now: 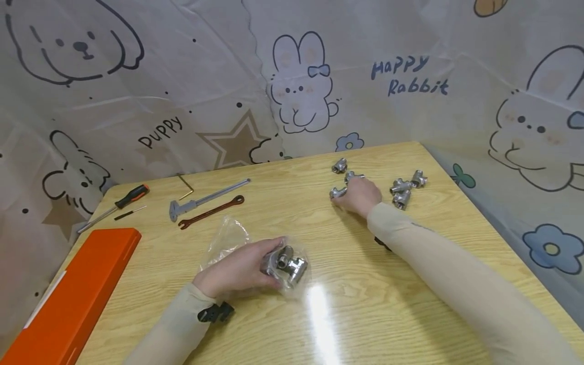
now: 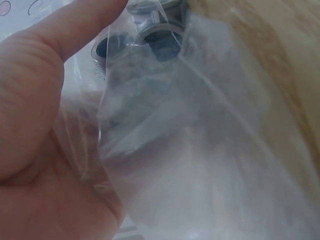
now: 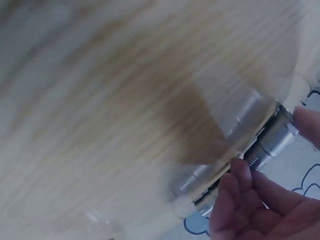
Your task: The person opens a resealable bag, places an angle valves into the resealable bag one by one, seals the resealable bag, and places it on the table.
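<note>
While the left hand point(image 1: 237, 271) grips a clear plastic bag point(image 1: 228, 238) of steel tee fittings point(image 1: 287, 263) near table centre, the right hand point(image 1: 360, 196) pinches a loose fitting point(image 1: 337, 192) far right. Fittings likely heavy, rigid, slick; bag limp, so support from beneath.

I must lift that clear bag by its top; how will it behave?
The clear bag looks thin and crinkled, so probably floppy. The metal fittings inside would likely sag it and shift about. The left hand grips it.
</note>
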A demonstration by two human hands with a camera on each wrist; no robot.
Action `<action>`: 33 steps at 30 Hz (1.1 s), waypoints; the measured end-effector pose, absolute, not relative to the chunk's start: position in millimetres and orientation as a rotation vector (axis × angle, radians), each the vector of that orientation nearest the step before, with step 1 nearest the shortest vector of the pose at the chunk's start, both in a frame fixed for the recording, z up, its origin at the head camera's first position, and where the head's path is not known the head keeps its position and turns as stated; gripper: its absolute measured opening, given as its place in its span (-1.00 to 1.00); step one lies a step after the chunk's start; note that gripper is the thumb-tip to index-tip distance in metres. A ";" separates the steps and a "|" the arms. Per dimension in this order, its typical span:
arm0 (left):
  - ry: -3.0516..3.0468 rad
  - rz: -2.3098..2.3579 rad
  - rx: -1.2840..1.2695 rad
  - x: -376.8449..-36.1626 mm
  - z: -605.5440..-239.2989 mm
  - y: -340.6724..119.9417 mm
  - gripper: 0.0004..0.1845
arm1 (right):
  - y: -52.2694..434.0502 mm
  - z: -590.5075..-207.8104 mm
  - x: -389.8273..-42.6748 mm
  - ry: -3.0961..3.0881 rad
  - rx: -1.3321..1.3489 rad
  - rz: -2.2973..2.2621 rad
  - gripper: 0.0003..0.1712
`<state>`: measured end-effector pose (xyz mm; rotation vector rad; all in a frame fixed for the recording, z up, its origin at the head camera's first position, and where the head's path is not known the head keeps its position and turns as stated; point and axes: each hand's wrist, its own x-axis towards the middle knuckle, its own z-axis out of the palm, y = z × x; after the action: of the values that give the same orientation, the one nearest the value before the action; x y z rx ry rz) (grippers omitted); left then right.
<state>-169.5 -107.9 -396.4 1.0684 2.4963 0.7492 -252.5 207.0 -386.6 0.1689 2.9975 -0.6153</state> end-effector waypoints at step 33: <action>2.404 0.839 1.084 -172.0 -394.7 -109.9 0.01 | 116.6 -383.8 -131.9 2.914 -0.953 -0.724 -0.42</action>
<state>-172.0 -109.9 -394.7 1.0844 2.4039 0.8388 -131.9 116.6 -383.8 -0.9527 2.9137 -0.7238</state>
